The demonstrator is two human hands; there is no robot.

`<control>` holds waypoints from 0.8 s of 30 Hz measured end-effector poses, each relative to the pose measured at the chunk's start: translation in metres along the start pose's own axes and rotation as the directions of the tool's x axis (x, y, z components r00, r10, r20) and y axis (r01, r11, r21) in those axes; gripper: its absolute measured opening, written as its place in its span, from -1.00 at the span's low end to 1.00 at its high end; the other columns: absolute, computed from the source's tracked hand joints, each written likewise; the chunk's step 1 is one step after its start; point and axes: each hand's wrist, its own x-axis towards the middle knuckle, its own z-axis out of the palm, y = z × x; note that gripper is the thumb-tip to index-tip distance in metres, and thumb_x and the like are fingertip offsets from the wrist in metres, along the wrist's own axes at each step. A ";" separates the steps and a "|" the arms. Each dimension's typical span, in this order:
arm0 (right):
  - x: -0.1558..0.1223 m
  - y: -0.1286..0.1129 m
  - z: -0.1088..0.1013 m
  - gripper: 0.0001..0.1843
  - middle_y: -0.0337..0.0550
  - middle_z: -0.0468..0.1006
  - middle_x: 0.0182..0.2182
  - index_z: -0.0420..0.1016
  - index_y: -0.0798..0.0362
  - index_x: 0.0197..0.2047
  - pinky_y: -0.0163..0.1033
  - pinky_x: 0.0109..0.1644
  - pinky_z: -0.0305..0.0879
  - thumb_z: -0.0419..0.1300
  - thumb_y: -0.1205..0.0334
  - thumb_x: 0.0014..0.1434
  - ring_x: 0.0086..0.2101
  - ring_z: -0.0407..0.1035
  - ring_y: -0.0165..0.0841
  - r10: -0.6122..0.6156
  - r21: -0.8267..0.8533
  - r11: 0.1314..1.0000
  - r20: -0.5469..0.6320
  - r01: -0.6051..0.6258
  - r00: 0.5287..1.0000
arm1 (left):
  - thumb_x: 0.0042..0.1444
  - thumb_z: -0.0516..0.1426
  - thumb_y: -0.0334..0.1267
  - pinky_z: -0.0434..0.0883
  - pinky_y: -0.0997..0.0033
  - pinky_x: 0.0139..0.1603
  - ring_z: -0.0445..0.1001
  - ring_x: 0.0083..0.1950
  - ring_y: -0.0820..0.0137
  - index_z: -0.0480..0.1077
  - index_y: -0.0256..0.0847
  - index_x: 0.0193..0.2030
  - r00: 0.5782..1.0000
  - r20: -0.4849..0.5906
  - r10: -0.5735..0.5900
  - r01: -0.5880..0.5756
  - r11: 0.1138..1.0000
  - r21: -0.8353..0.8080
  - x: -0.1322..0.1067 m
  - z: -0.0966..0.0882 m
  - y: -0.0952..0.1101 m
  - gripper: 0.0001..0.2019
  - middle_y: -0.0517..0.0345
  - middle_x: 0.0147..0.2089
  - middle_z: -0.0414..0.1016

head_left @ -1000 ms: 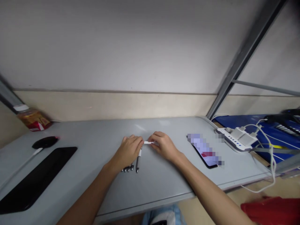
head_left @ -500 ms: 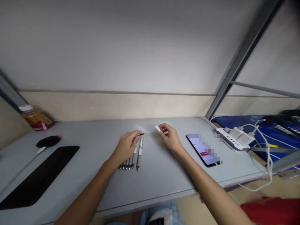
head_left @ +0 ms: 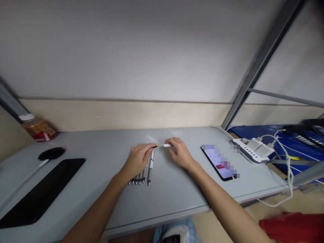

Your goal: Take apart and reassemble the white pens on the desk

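My left hand [head_left: 138, 158] pinches a thin dark pen refill [head_left: 155, 146] with a yellowish tip that points right. Opposite it, my right hand [head_left: 181, 154] has its fingers closed on a short white pen barrel [head_left: 167, 145]. The refill and the barrel lie almost in line, end towards end; whether they touch I cannot tell. Below my left hand, several pens [head_left: 140, 179] with silver tips lie side by side, their upper parts covered by the hand. One white and grey pen [head_left: 150, 170] rests a little apart to their right.
A phone [head_left: 219, 163] with a lit screen lies right of my right hand, before a white power strip [head_left: 253, 152] with cables. On the left are a black slab [head_left: 48, 190], a round black charger [head_left: 52, 154] and a bottle [head_left: 40, 130]. The desk's front edge [head_left: 162, 218] is near me.
My right hand has moved slightly left and turned the white barrel level, bringing its end close to the refill. My left hand stays nearly in place.
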 end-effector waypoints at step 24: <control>-0.003 -0.009 0.015 -0.80 -0.07 0.56 -0.24 0.46 0.09 -0.06 -0.23 -0.10 0.23 0.09 0.34 0.26 -0.21 0.37 -0.29 -0.094 -0.073 0.992 0.093 0.101 0.991 | 0.35 -0.19 -0.25 0.11 0.29 -0.19 0.33 -0.18 0.30 0.34 -0.16 -0.26 0.994 0.081 0.070 -0.084 0.979 0.187 -0.005 0.009 0.011 -0.68 0.13 -0.27 0.46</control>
